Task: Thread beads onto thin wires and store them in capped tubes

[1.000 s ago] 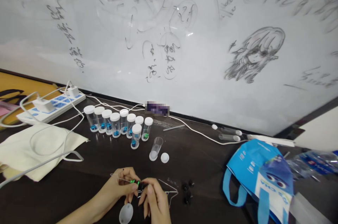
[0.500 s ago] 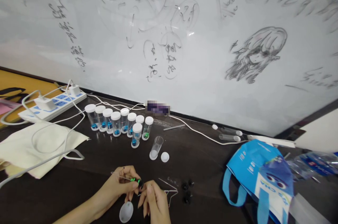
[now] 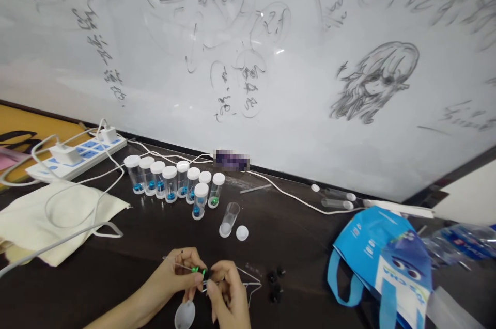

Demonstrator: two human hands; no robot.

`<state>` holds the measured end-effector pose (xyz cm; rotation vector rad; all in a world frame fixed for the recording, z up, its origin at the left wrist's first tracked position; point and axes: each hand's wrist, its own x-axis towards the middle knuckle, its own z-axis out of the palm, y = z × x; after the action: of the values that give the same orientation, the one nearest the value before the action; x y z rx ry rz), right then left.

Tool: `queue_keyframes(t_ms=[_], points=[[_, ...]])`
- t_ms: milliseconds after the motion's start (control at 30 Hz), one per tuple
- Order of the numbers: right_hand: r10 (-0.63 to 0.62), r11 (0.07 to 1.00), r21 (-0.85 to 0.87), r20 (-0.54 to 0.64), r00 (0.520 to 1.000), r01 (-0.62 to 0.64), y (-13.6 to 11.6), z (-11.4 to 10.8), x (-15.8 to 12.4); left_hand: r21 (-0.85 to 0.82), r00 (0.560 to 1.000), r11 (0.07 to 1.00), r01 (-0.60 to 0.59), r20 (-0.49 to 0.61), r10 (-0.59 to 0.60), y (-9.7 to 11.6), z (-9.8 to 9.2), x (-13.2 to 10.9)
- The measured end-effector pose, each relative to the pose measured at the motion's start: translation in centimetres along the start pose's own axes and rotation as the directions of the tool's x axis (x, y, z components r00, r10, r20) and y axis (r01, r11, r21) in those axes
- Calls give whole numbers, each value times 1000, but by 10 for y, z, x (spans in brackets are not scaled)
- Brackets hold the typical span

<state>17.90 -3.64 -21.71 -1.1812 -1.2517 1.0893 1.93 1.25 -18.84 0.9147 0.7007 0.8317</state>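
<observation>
My left hand [image 3: 170, 280] pinches a small green-and-black piece [image 3: 199, 270] between thumb and fingers, with a thin metal wire running back from it past the palm. My right hand [image 3: 231, 293] is curled close beside it, its thumb and forefinger at the black end; its grip is partly hidden. A pale oval disc [image 3: 185, 314] shows just below my left fingers; what bears it is unclear. Bent thin metal wires [image 3: 252, 284] show behind and right of my right hand. Several small black pieces [image 3: 276, 285] lie further right on the dark table [image 3: 302, 246].
Several clear tubes with white caps [image 3: 169, 184], holding blue or green pieces, stand at the back left. An uncapped tube [image 3: 229, 219] and a white cap [image 3: 242, 233] are nearer. A blue bag [image 3: 382, 256] is right; a power strip [image 3: 83, 153] and cream cloth [image 3: 73, 215] are left.
My right hand has shifted slightly and its thumb and forefinger have moved up to the black end of the piece. My left hand keeps its pinch almost in place.
</observation>
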Motion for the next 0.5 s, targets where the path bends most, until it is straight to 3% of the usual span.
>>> queue_keyframes(t_ms=[500], points=[[-9,999,-47,128,992,15,8,-2,2,31,1000,999,10,20,-11,-3,-2,1]])
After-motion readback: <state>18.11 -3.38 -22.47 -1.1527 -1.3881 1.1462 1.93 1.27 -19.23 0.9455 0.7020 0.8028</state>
